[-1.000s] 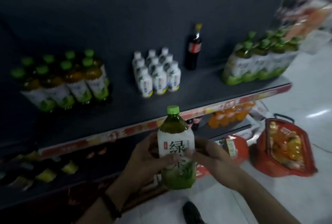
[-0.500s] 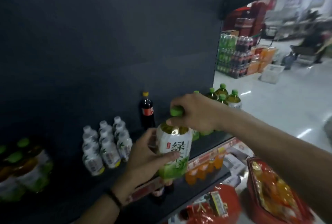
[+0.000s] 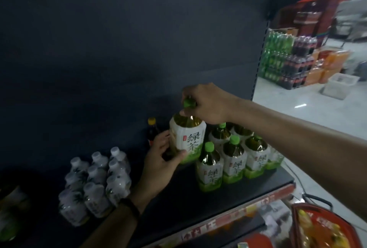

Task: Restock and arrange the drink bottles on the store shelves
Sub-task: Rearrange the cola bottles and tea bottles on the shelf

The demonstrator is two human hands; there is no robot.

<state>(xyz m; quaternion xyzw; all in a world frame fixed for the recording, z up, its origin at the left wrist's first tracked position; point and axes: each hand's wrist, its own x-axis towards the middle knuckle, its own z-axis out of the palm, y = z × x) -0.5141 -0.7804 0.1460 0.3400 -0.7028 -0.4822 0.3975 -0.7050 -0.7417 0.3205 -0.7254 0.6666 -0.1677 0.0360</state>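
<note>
A large green tea bottle [image 3: 188, 138] with a green cap and white label stands upright over the dark shelf [image 3: 178, 198], just left of a group of several matching green tea bottles [image 3: 234, 158]. My left hand [image 3: 160, 162] grips its lower body from the left. My right hand [image 3: 206, 102] reaches in from the right and holds its cap and neck from above. Whether its base touches the shelf is hidden by my left hand.
A dark cola bottle [image 3: 152, 130] stands behind my left hand. Several small white bottles [image 3: 97, 184] sit in a cluster at left. A red shopping basket [image 3: 321, 228] lies on the floor at lower right. Stacked drink packs [image 3: 288, 60] stand far right.
Both hands have carried the green tea bottle up from below the shelf edge and back onto the shelf beside the matching bottles; my right hand moved from the body to the cap.
</note>
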